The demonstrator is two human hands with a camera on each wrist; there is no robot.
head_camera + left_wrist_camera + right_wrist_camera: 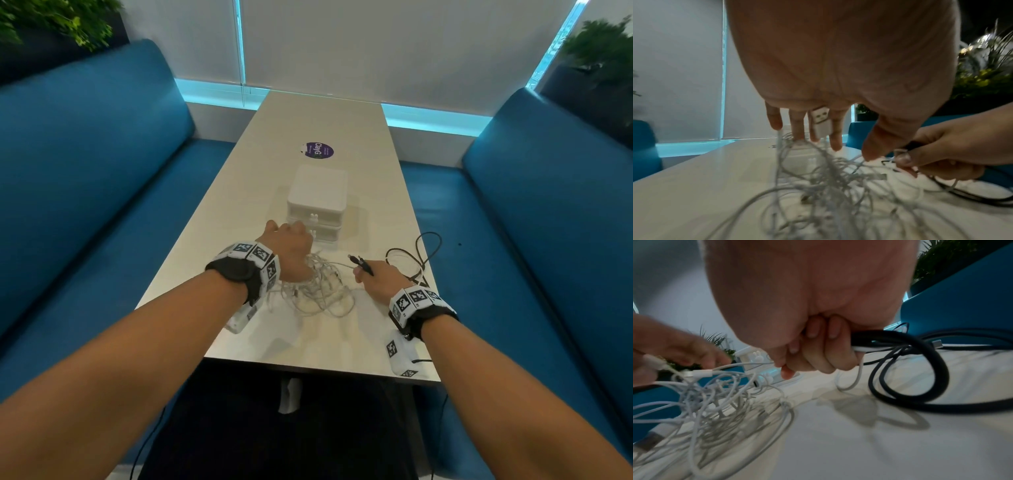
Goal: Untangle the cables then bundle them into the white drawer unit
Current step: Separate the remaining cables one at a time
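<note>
A tangle of white cables [318, 291] lies on the table in front of a white drawer unit [317, 195], whose two drawers look closed. My left hand [287, 240] reaches down into the tangle [828, 186], with a white USB plug [820, 123] pinched between two of its fingers. To the right of the tangle, my right hand [373, 277] grips a black cable [937, 378] together with one white cable [857, 369]. The black plug ends [359, 262] stick out of the fist. The rest of the black cable loops [426, 253] on the table to the right.
A round purple sticker [318, 150] sits on the table [239, 192] behind the drawer unit. Blue benches [85, 171] [548, 205] flank the table. The near table edge [308, 363] is just below my wrists. Plants stand in both back corners.
</note>
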